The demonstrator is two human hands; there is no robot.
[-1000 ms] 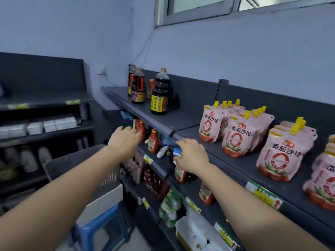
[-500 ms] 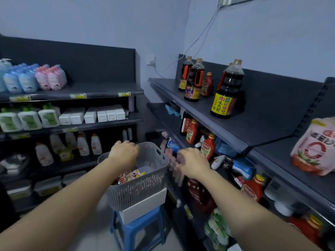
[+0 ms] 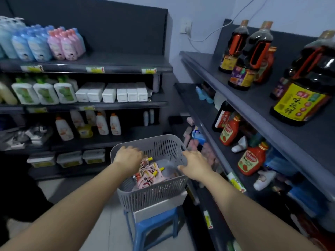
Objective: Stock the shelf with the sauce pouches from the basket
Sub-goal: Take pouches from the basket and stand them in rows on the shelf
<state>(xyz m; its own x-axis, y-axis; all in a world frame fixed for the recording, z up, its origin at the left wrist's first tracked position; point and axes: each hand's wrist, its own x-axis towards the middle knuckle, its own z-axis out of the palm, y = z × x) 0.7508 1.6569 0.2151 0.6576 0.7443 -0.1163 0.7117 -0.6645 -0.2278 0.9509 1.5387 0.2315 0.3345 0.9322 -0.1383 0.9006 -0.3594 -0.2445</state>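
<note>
Both hands over the grey basket: left hand curled down onto sauce pouches, grasp unclear; right hand fingers spread, empty.

The left hand hides its own fingers (curled into the basket), so any grip is unreadable.

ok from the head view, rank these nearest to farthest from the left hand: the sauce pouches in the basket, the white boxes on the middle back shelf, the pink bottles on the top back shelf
1. Sauce pouches: in the grey basket, right beside and under the left hand.
2. White boxes: middle back shelf, above and behind the hand.
3. Pink bottles: top back shelf, up and to the left, farthest.
</note>
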